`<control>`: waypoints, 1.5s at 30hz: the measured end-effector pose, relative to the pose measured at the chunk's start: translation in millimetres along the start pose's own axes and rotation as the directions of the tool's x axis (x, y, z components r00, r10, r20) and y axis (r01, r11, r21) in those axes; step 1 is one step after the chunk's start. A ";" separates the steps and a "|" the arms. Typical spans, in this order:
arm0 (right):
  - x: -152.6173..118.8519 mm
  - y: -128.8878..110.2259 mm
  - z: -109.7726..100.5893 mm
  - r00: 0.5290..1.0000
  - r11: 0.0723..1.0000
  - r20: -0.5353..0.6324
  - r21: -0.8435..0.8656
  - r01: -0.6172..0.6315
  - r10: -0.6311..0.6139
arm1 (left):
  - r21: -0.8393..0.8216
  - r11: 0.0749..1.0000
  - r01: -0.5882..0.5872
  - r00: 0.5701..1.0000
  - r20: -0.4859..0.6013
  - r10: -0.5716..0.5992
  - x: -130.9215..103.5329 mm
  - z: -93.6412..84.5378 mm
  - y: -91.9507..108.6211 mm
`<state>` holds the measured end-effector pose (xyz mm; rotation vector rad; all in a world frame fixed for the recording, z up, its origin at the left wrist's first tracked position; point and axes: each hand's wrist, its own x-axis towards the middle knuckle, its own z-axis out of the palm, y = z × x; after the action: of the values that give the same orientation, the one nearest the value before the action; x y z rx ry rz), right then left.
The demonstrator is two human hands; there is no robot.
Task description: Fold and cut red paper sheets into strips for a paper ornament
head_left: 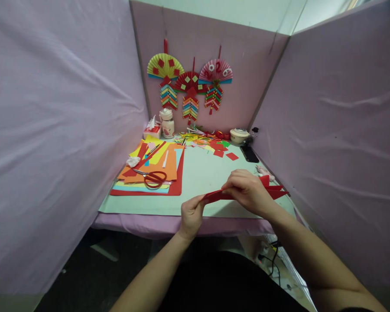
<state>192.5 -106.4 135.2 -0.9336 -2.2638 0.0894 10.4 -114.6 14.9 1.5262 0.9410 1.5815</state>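
A folded red paper (215,196) stretches between my two hands above the front of the table. My left hand (192,215) pinches its left end between thumb and fingers. Farther right, my right hand (247,190) grips the middle of the same paper, its fingers closed over the top edge. Past my right wrist the paper's loose end fans out into several pointed layers. My right hand and forearm hide part of it.
Red-handled scissors (155,178) lie on a stack of coloured paper (179,190) at left. A phone (249,154), a bowl (239,136), a bottle (167,123), a tissue box (152,130) and paper scraps (218,147) stand farther back. Paper fan decorations (190,82) hang on the rear cloth wall.
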 end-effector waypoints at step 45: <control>-14.7 24.2 23.7 0.984 0.920 -0.083 -0.374 0.116 -0.158 | 0.286 0.805 -0.521 0.852 0.234 0.468 32.7 -36.7 16.9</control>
<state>200.1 -93.7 101.4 -0.9353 -2.2732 -0.4560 -27.4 -94.0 44.0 2.2538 0.7910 1.6738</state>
